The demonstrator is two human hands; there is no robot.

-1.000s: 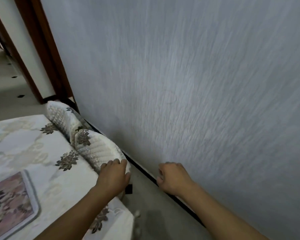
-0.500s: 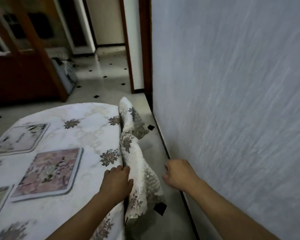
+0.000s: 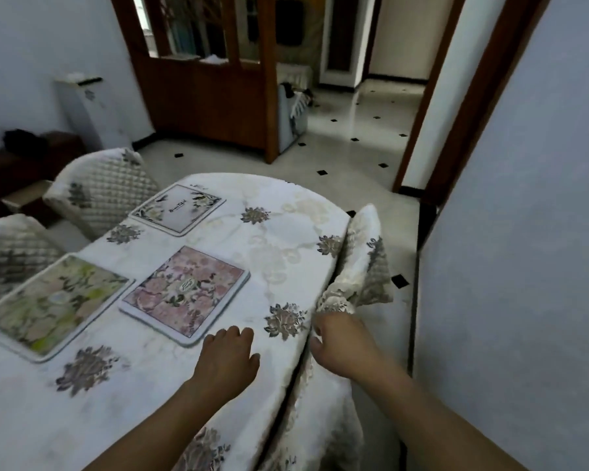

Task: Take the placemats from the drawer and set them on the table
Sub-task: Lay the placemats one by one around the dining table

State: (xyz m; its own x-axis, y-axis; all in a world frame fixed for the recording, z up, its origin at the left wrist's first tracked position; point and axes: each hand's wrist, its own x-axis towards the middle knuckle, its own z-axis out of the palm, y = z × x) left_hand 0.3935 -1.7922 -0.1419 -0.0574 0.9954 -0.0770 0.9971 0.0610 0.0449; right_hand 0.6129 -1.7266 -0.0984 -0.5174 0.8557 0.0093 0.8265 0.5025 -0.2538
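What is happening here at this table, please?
A person is at a table covered by a flowered cloth. On it lie a pink placemat, a green placemat and a white placemat. The left hand rests on the cloth near the pink one; the right hand is at the table's edge beside a covered chair, its grip unclear.

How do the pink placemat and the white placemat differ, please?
The pink placemat is covered in pink flowers; the white placemat has a pale middle with dark leaves at its corners. The pink placemat lies nearer the viewer, the white placemat farther off. Both lie flat, rectangular.
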